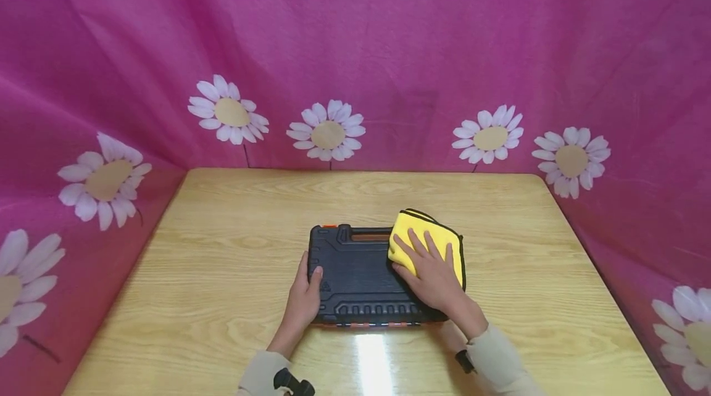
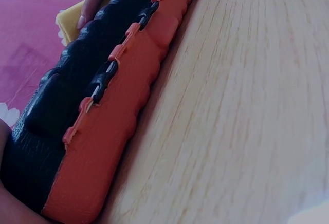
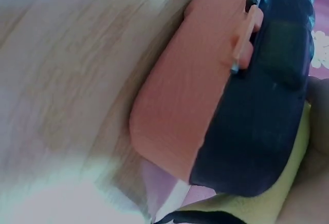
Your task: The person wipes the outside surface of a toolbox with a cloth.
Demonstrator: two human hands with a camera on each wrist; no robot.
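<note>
A black plastic tool case point(image 1: 352, 276) with an orange lower half lies closed on the table, its handle toward the far side. My left hand point(image 1: 304, 297) grips its left end, the thumb over the top face. Over the right part of the lid, my right hand point(image 1: 433, 276) presses a folded yellow cloth point(image 1: 405, 229) with black edging, fingers spread. Part of the cloth hangs past the case's right end. In the left wrist view the hinged side point(image 2: 110, 116) shows orange and black knuckles. The case's rounded right corner point(image 3: 169, 116) fills the right wrist view.
The wooden table point(image 1: 222, 229) reaches out on all sides of the case. A magenta curtain point(image 1: 355, 32) with white daisies hangs behind the table and along its left and right sides. Light glares off the tabletop in front of the case.
</note>
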